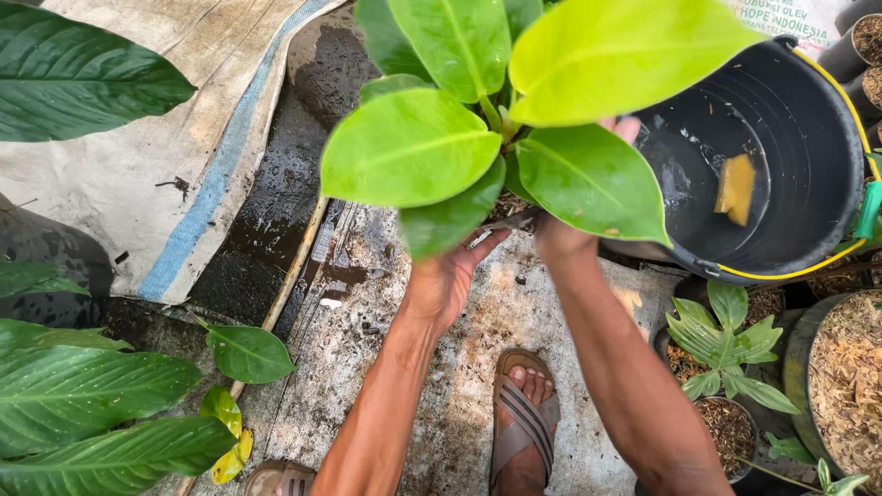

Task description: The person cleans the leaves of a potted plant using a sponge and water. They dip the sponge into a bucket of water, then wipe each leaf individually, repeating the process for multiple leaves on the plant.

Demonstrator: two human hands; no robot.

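1. Where the broad lime-green leaves of the plant (478,119) spread out, they hide most of both my hands.
2. My left hand (446,276) reaches under the foliage, palm up, fingers curled at the plant's base.
3. My right hand (562,241) is largely hidden; I cannot tell its grip.
4. The plant hangs above the wet concrete slab (459,386), just beside the black bucket (790,156) at the slab's far right corner.

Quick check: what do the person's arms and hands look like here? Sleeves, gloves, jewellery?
Both forearms are bare with no sleeves in view. The left hand wears no glove, ring or watch that shows. The right hand is mostly hidden behind leaves; its wrist looks bare too.
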